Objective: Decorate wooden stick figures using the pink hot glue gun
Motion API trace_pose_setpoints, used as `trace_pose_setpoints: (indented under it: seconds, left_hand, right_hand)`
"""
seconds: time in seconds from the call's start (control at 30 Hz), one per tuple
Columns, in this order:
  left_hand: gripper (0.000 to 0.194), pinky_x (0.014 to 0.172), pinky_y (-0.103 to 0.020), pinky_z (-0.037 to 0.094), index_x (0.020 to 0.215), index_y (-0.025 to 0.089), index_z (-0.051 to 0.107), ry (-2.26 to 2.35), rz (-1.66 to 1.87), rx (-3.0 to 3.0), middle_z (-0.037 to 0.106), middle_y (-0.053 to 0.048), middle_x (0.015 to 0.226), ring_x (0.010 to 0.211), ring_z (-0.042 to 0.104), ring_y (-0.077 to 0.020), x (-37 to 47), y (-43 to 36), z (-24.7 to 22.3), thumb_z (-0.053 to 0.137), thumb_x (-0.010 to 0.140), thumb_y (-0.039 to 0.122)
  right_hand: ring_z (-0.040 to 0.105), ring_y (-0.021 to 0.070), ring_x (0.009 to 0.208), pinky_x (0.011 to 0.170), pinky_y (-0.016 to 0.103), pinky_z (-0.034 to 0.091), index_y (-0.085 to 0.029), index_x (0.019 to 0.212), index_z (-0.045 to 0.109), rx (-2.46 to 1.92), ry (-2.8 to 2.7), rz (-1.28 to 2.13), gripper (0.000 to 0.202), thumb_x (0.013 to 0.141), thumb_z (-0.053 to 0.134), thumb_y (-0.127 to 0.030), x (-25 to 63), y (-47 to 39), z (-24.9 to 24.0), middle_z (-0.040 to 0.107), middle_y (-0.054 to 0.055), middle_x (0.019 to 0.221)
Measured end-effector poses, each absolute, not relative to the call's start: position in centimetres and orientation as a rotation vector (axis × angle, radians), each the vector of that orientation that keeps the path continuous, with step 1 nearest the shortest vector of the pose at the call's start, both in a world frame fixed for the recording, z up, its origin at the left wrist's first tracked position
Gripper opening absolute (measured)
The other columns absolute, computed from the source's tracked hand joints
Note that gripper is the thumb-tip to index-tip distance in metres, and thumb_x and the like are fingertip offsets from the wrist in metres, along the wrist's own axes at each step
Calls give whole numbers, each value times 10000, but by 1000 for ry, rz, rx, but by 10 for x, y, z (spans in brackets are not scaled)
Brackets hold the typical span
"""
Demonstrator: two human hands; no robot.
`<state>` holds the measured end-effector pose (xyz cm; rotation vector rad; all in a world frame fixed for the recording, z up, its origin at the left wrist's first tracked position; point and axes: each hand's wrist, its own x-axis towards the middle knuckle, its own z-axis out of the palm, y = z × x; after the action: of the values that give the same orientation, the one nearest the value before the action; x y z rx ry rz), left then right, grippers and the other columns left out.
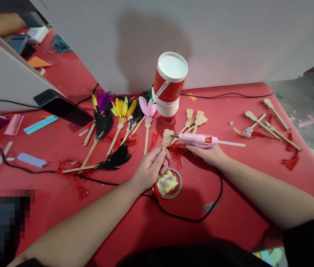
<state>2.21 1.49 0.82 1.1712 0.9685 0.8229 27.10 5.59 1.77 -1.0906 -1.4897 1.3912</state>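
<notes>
My left hand is closed round the handle of a small flat wooden fan frame, its broad head pointing up. A red tassel hangs below that hand. In my right hand is a pink hot glue gun, with a clear glue stick jutting from its back. The gun's metal tip is at the head of the fan frame, whose surface looks glossy there; whether they touch I cannot tell. Under my left hand lies a roll of tape with a crumpled yellowish piece inside its ring.
Feathered sticks lie to the left, near a dark phone-like object. Stacked paper cups stand by the wall. Bare wooden sticks lie behind the gun, more sticks at right. A black cord loops across the red table.
</notes>
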Motion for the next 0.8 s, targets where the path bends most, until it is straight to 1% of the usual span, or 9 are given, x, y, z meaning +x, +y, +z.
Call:
trace_pose_setpoints:
  seconds: [0.13, 0.33, 0.5, 0.6, 0.67, 0.7, 0.73, 0.77, 0.8]
  left_hand:
    - [482, 558, -228, 360, 972, 206, 552, 984, 811, 1166, 489, 69, 572, 527, 421, -101, 22, 15, 10, 525, 1107, 668]
    - [483, 561, -225, 369, 971, 206, 551, 990, 805, 1159, 490, 68, 577, 532, 426, -102, 22, 15, 10, 529, 1104, 670]
    - [481, 557, -226, 362, 974, 207, 549, 986, 805, 1154, 495, 66, 575, 529, 421, -104, 21, 14, 8, 527, 1106, 669]
    - [491, 557, -226, 358, 968, 208, 546, 992, 800, 1149, 492, 67, 575, 527, 423, -105, 22, 14, 9, 531, 1099, 681]
    - [496, 556, -226, 356, 964, 207, 545, 988, 800, 1146, 487, 69, 573, 526, 423, -105, 22, 14, 10, 538, 1095, 686]
    - [497, 557, -226, 356, 963, 207, 546, 984, 800, 1145, 486, 70, 571, 526, 422, -104, 22, 15, 11, 542, 1094, 686]
    - [497, 557, -227, 356, 962, 206, 547, 979, 801, 1144, 483, 72, 569, 526, 419, -104, 22, 15, 11, 545, 1092, 686]
    - [499, 557, -227, 356, 962, 205, 548, 976, 801, 1143, 483, 72, 567, 525, 418, -103, 22, 15, 11, 547, 1091, 687]
    - [501, 558, -228, 357, 962, 204, 550, 974, 801, 1142, 484, 72, 566, 526, 418, -103, 23, 15, 12, 549, 1090, 688]
  right_hand:
    - [801, 308, 1273, 1192, 504, 620, -303, 1266, 879, -1048, -1517, 1386, 365, 958, 848, -497, 272, 56, 16, 833, 54, 1336]
    - [798, 320, 1277, 1201, 530, 611, -308, 1275, 878, -1085, -1544, 1373, 397, 959, 842, -546, 273, 56, 14, 836, 63, 1328]
    - [803, 335, 1257, 1177, 556, 626, -319, 1246, 887, -1134, -1528, 1380, 422, 920, 867, -586, 273, 56, 15, 847, 60, 1299]
    - [802, 329, 1249, 1159, 540, 636, -317, 1230, 889, -1132, -1522, 1381, 418, 907, 876, -582, 273, 56, 17, 850, 59, 1292]
    - [823, 322, 1161, 1070, 505, 680, -300, 1199, 894, -1143, -1505, 1393, 410, 889, 895, -569, 274, 56, 16, 872, 67, 1190]
    - [836, 309, 1050, 971, 472, 708, -282, 1172, 897, -1162, -1477, 1405, 409, 879, 905, -567, 275, 55, 15, 878, 70, 1072]
    - [827, 280, 891, 835, 428, 717, -259, 1143, 896, -1184, -1433, 1423, 415, 874, 909, -574, 275, 55, 12, 858, 62, 914]
    - [775, 239, 718, 689, 378, 687, -235, 1124, 890, -1204, -1377, 1445, 435, 871, 907, -588, 276, 54, 9, 798, 38, 750]
    - [686, 194, 573, 568, 335, 625, -212, 1119, 880, -1219, -1318, 1469, 467, 870, 900, -606, 277, 54, 5, 711, 3, 619]
